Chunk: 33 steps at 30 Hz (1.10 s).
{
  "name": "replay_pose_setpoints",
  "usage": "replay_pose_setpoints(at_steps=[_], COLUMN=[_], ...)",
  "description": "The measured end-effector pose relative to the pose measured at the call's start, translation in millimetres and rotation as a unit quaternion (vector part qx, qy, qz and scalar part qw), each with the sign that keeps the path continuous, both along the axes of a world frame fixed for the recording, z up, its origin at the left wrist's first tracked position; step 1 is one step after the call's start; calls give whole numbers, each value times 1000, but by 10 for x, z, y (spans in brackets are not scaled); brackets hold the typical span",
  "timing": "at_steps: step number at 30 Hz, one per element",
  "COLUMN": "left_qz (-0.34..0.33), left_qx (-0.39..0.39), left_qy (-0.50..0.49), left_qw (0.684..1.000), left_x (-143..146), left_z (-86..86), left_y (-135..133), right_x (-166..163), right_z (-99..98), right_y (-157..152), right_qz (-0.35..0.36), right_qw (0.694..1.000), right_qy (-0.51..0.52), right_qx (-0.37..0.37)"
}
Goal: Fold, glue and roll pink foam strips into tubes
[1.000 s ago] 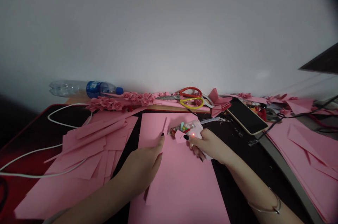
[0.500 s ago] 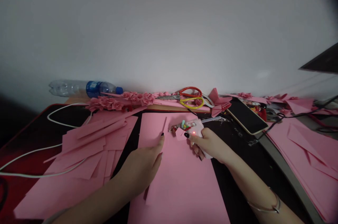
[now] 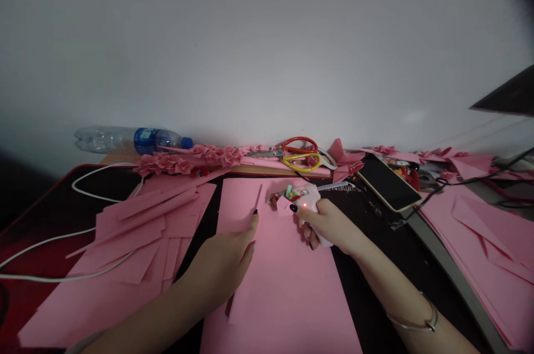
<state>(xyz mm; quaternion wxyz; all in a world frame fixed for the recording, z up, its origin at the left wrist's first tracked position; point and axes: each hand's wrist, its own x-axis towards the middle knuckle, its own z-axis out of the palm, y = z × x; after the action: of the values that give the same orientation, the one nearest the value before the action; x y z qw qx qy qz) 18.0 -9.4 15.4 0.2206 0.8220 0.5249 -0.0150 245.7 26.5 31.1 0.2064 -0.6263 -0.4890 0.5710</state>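
Right hand (image 3: 327, 225) grips white plastic glue gun (image 3: 309, 197) over flat pink paper sheet (image 3: 292, 287) on black desk (image 3: 394, 240); left hand (image 3: 227, 254), forefinger extended, grip undeterminable. Apparently gluing; next move calls for steady aim.

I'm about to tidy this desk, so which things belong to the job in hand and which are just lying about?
In use:
glue gun, held in the right hand
pink sheet, under the left hand

Probably just lying about:
plastic bottle
phone
scissors, perhaps a tool kept handy
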Motion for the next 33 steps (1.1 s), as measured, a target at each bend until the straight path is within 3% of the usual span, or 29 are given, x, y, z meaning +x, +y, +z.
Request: replay_pose_setpoints(at_steps=[33], left_qz=[-7], left_qx=[-10], left_qy=[14], left_qw=[1000], left_x=[-6], left_z=[29], left_y=[-6], right_x=[-16], right_z=[16], right_y=[114], right_qz=[-19], right_qw=[999], right_qy=[-21], right_qx=[42])
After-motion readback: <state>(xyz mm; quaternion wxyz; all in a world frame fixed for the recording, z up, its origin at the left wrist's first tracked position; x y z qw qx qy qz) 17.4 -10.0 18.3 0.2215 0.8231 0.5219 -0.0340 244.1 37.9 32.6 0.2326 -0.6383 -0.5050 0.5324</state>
